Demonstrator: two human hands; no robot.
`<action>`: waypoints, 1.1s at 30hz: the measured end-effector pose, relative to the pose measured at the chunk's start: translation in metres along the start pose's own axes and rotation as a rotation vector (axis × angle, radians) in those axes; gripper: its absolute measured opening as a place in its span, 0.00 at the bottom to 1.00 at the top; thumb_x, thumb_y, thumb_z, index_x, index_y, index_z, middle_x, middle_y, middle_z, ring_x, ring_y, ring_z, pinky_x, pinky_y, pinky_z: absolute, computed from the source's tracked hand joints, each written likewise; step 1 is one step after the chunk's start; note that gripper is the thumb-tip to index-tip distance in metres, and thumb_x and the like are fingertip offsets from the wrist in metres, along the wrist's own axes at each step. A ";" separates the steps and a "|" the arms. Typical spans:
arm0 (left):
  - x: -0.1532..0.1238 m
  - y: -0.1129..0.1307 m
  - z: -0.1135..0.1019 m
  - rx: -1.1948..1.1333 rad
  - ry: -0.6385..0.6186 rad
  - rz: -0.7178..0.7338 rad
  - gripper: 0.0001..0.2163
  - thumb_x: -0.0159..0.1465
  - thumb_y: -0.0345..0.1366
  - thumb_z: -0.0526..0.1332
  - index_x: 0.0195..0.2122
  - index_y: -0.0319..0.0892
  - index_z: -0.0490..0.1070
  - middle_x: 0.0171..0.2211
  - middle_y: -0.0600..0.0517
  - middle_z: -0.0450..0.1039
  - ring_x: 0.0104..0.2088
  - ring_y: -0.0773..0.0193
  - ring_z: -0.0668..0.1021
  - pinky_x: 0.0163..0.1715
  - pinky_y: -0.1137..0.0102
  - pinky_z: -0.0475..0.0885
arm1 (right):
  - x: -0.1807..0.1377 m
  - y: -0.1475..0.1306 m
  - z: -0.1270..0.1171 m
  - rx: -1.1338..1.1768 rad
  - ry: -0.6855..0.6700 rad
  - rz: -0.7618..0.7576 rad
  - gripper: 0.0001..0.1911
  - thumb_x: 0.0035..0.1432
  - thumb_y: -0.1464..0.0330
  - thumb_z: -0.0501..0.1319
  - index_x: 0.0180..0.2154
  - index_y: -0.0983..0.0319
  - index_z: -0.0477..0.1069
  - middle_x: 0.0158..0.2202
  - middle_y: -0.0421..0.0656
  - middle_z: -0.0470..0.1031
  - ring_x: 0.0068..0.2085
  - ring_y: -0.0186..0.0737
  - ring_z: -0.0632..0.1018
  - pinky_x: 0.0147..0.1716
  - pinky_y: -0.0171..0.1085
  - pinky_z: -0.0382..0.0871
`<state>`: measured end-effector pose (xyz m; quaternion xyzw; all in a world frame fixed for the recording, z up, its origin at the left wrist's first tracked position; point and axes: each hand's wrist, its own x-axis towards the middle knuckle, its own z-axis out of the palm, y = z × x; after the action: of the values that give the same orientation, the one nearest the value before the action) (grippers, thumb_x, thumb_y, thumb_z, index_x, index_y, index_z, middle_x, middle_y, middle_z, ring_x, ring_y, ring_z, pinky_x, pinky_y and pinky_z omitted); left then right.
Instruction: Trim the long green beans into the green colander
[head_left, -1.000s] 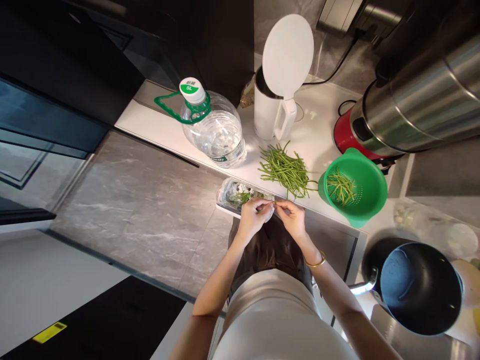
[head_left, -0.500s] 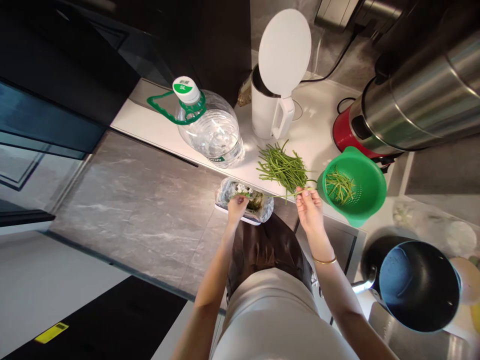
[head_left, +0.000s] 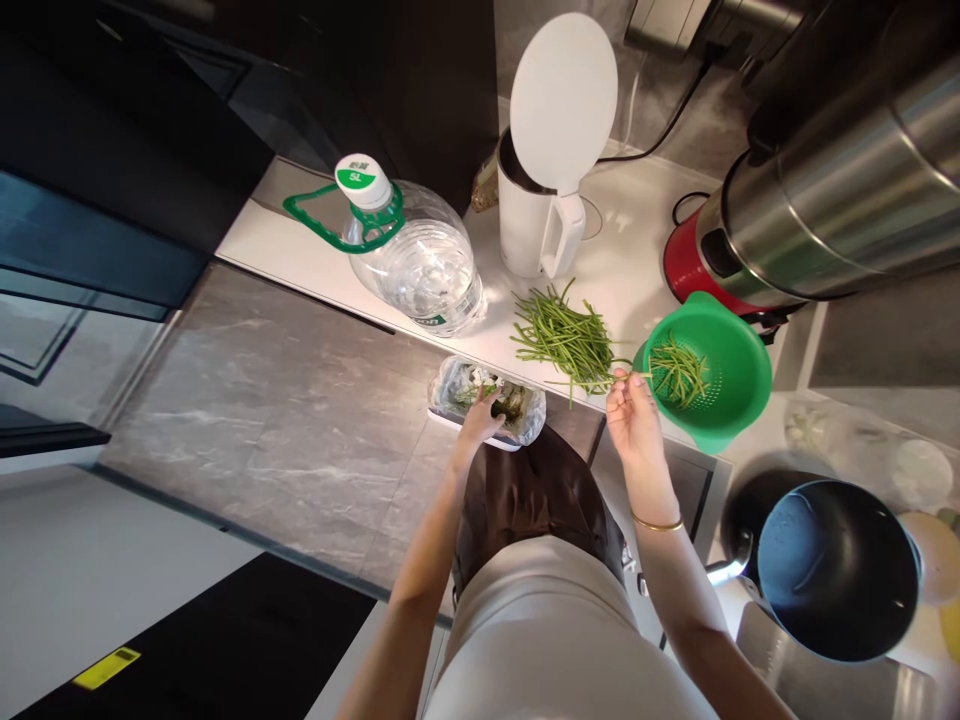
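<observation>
My left hand is over the lined waste bin, its fingers apart and nothing seen in them. Scraps of greens and white bits lie in the bin. Between the thumb and fingers of my right hand is a thin green vegetable stem, held beside the rim of a green colander. Short pieces of stem lie in the colander. A loose pile of long green stems rests on the white counter, left of my right hand.
A large water bottle and a white kettle with its lid raised stand behind the pile. A red and steel appliance is behind the colander. At the right sits a dark pot with its handle pointing left.
My left hand has gone from closed fingers to spread ones over the bin. My right hand has moved right with the stem, closer to the colander.
</observation>
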<state>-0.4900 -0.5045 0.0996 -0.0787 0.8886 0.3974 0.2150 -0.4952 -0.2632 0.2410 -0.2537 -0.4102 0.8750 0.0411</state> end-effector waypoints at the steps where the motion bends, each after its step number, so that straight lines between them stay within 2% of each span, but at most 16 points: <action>1: 0.000 0.002 0.002 0.007 -0.009 0.008 0.27 0.50 0.25 0.61 0.54 0.43 0.67 0.56 0.43 0.66 0.53 0.54 0.71 0.52 0.64 0.66 | 0.000 0.001 0.000 -0.020 0.003 -0.008 0.06 0.51 0.67 0.67 0.31 0.58 0.71 0.36 0.37 0.77 0.34 0.26 0.77 0.36 0.25 0.75; 4: -0.002 0.007 0.005 0.019 0.003 0.003 0.30 0.52 0.22 0.58 0.58 0.43 0.62 0.60 0.43 0.60 0.58 0.53 0.66 0.54 0.63 0.64 | -0.003 0.005 0.001 -0.088 0.000 -0.040 0.06 0.51 0.67 0.66 0.29 0.59 0.69 0.35 0.38 0.77 0.36 0.28 0.78 0.38 0.28 0.75; 6: -0.004 0.012 0.004 0.021 -0.015 0.027 0.31 0.52 0.24 0.59 0.59 0.44 0.61 0.63 0.43 0.54 0.59 0.51 0.65 0.55 0.62 0.64 | -0.006 0.008 0.004 -0.119 -0.018 -0.046 0.07 0.50 0.68 0.67 0.28 0.58 0.69 0.34 0.37 0.76 0.37 0.29 0.78 0.39 0.28 0.75; 7: -0.005 0.015 0.003 0.017 -0.023 0.046 0.30 0.53 0.26 0.60 0.58 0.44 0.62 0.63 0.43 0.55 0.58 0.51 0.66 0.55 0.62 0.64 | -0.007 0.009 0.005 -0.131 -0.028 -0.043 0.07 0.49 0.69 0.67 0.29 0.58 0.69 0.34 0.37 0.76 0.38 0.29 0.78 0.40 0.28 0.75; 9: -0.006 0.021 0.001 -0.006 -0.014 0.078 0.25 0.55 0.28 0.60 0.55 0.42 0.65 0.58 0.43 0.62 0.54 0.52 0.70 0.54 0.61 0.65 | -0.008 0.009 0.007 -0.152 -0.047 -0.040 0.07 0.48 0.70 0.67 0.31 0.57 0.70 0.33 0.36 0.76 0.39 0.30 0.78 0.41 0.29 0.75; 11: -0.005 0.028 -0.002 -0.033 0.037 0.092 0.22 0.56 0.26 0.57 0.52 0.41 0.68 0.51 0.43 0.69 0.49 0.55 0.73 0.52 0.62 0.67 | -0.004 0.004 0.005 -0.154 -0.037 -0.071 0.08 0.49 0.71 0.67 0.32 0.57 0.71 0.34 0.36 0.76 0.40 0.30 0.78 0.42 0.29 0.75; 13: -0.004 0.033 -0.004 -0.046 0.098 0.116 0.23 0.54 0.21 0.55 0.51 0.40 0.69 0.49 0.44 0.70 0.48 0.57 0.74 0.50 0.63 0.69 | 0.007 -0.006 -0.007 -0.099 0.034 -0.156 0.07 0.49 0.71 0.67 0.32 0.58 0.72 0.36 0.37 0.76 0.42 0.29 0.78 0.43 0.28 0.74; 15: -0.004 0.035 -0.004 -0.063 0.133 0.157 0.25 0.52 0.19 0.54 0.50 0.40 0.69 0.50 0.44 0.68 0.47 0.58 0.74 0.49 0.65 0.69 | 0.023 -0.019 -0.028 0.007 0.163 -0.233 0.06 0.51 0.72 0.65 0.33 0.60 0.71 0.37 0.37 0.76 0.44 0.27 0.77 0.45 0.25 0.73; 17: -0.004 0.036 -0.003 -0.109 0.129 0.185 0.23 0.52 0.20 0.55 0.49 0.41 0.69 0.51 0.44 0.67 0.42 0.61 0.76 0.47 0.66 0.71 | 0.038 -0.030 -0.052 0.096 0.306 -0.216 0.03 0.54 0.72 0.62 0.33 0.61 0.71 0.36 0.37 0.77 0.44 0.25 0.77 0.43 0.22 0.72; 19: -0.003 0.040 0.000 -0.165 0.103 0.179 0.18 0.55 0.24 0.56 0.47 0.41 0.70 0.50 0.45 0.70 0.36 0.64 0.77 0.43 0.67 0.72 | 0.046 -0.032 -0.069 0.100 0.376 -0.156 0.03 0.56 0.74 0.60 0.32 0.61 0.70 0.34 0.37 0.77 0.42 0.26 0.78 0.41 0.22 0.73; 20: -0.002 0.043 0.002 -0.188 0.094 0.165 0.15 0.56 0.27 0.57 0.46 0.41 0.71 0.47 0.45 0.72 0.34 0.64 0.77 0.41 0.68 0.72 | 0.046 -0.029 -0.073 0.080 0.370 -0.129 0.04 0.55 0.75 0.60 0.33 0.60 0.70 0.34 0.37 0.77 0.41 0.26 0.78 0.41 0.23 0.74; 22: 0.004 0.054 0.008 -0.239 0.101 0.126 0.10 0.59 0.34 0.58 0.41 0.40 0.73 0.40 0.46 0.76 0.32 0.63 0.77 0.37 0.69 0.71 | 0.040 -0.015 -0.069 0.020 0.277 -0.071 0.08 0.53 0.76 0.61 0.36 0.59 0.70 0.36 0.37 0.77 0.40 0.26 0.78 0.39 0.23 0.74; 26: 0.031 0.085 0.030 -0.441 0.026 0.038 0.17 0.60 0.47 0.56 0.30 0.38 0.74 0.25 0.48 0.76 0.23 0.64 0.75 0.25 0.71 0.67 | 0.020 0.026 -0.032 -0.158 0.045 0.071 0.14 0.48 0.71 0.66 0.40 0.58 0.72 0.36 0.38 0.78 0.34 0.30 0.79 0.35 0.30 0.75; 29: 0.051 0.104 0.046 -0.508 -0.026 0.034 0.17 0.60 0.46 0.55 0.26 0.36 0.73 0.20 0.49 0.73 0.18 0.67 0.71 0.22 0.72 0.64 | 0.016 0.048 -0.013 -0.376 -0.026 0.058 0.13 0.47 0.66 0.66 0.39 0.59 0.73 0.36 0.41 0.79 0.35 0.35 0.79 0.36 0.36 0.74; 33: 0.048 0.111 0.045 -0.515 0.004 0.110 0.15 0.61 0.42 0.54 0.26 0.37 0.72 0.23 0.50 0.74 0.24 0.68 0.72 0.27 0.73 0.65 | 0.023 0.055 -0.015 -0.625 -0.064 -0.017 0.16 0.50 0.60 0.63 0.40 0.59 0.74 0.42 0.45 0.78 0.45 0.43 0.77 0.43 0.42 0.72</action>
<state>-0.5533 -0.3949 0.1264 -0.0830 0.7616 0.6214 0.1641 -0.5003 -0.2821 0.1829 -0.2230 -0.6626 0.7136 -0.0446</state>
